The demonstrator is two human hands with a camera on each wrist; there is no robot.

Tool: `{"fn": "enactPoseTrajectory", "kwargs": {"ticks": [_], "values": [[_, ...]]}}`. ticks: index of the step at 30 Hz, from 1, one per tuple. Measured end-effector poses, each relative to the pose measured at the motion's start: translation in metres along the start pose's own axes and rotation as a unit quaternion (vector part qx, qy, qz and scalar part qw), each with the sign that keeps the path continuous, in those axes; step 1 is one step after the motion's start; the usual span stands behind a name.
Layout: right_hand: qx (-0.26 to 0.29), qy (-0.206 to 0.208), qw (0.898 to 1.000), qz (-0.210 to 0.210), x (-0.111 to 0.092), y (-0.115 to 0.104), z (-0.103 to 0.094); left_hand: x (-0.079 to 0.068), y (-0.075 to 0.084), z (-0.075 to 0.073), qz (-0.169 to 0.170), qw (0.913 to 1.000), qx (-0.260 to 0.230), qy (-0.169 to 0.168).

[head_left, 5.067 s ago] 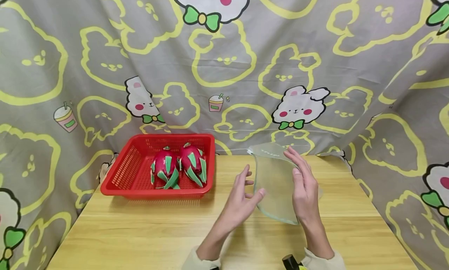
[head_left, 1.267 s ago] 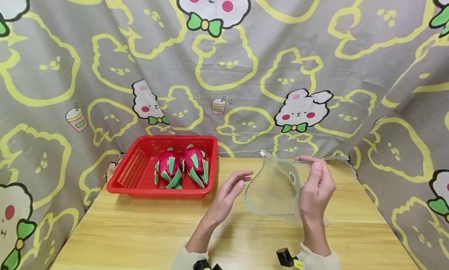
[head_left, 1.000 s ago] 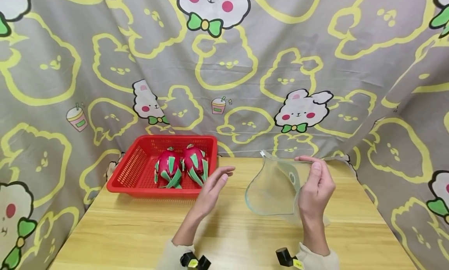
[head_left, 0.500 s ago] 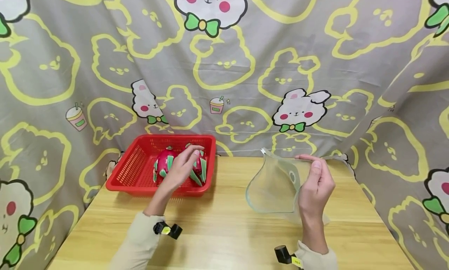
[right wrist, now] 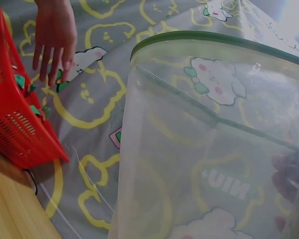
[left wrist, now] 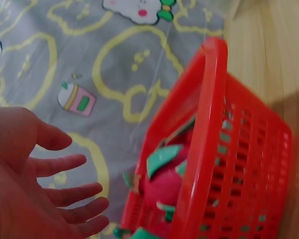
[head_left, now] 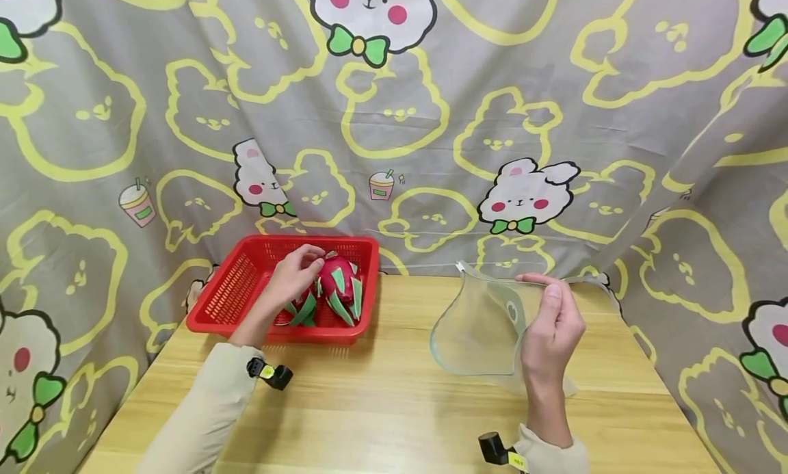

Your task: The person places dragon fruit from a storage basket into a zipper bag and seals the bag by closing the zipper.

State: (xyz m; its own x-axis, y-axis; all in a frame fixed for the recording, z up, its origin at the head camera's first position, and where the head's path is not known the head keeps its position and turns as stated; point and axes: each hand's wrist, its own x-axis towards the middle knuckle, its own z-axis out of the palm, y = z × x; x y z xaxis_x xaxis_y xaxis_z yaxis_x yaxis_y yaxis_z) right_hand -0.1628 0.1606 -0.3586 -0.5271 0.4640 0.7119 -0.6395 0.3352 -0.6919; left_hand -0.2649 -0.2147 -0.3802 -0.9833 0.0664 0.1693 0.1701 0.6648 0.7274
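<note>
Two dragon fruits, magenta with green scales, lie in a red plastic basket [head_left: 206, 303]. My left hand [head_left: 294, 277] hovers over the left dragon fruit [head_left: 303, 308], partly hiding it; the right dragon fruit [head_left: 340, 282] is in plain sight. In the left wrist view the left hand [left wrist: 45, 184] has its fingers spread and loosely bent, holding nothing, apart from the basket. My right hand [head_left: 550, 330] holds a translucent zip bag [head_left: 474, 330] by its right side, its mouth spread wide. Through the bag's film in the right wrist view, the right fingers [right wrist: 286, 181] show dimly.
The basket stands at the back left of the wooden table [head_left: 394, 419], close to a grey patterned curtain [head_left: 425, 139]. The bag's white slider [head_left: 460, 266] sits at its upper left corner. Each wrist carries a small black camera.
My left hand has left the bag's side, moved left across the table and come over the basket. The right hand has kept the bag, whose mouth now gapes wider than several seconds ago.
</note>
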Motion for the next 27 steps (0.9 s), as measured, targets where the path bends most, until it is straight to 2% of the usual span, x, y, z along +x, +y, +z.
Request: {"fn": "enactPoseTrajectory", "kwargs": {"ticks": [6, 10, 17, 21, 27], "values": [[0.005, 0.001, 1.0, 0.004, 0.0, 0.0, 0.002, 0.001, -0.018, -0.008, -0.025, 0.999, 0.036, -0.005], [0.002, 0.002, 1.0, 0.008, -0.001, 0.002, 0.003, 0.002, -0.025, -0.014, -0.051, 0.9973, 0.051, -0.015], [-0.015, 0.0, 1.0, -0.001, -0.001, 0.013, 0.001, 0.005, -0.032, -0.013, -0.099, 0.9925, 0.063, -0.035], [-0.015, -0.004, 1.0, 0.0, -0.001, 0.018, 0.0, 0.006, -0.031, -0.014, -0.139, 0.9859, 0.079, -0.049], [-0.017, -0.001, 1.0, 0.003, -0.001, 0.025, -0.003, 0.006, -0.037, -0.018, -0.189, 0.9694, 0.102, -0.119]]}}
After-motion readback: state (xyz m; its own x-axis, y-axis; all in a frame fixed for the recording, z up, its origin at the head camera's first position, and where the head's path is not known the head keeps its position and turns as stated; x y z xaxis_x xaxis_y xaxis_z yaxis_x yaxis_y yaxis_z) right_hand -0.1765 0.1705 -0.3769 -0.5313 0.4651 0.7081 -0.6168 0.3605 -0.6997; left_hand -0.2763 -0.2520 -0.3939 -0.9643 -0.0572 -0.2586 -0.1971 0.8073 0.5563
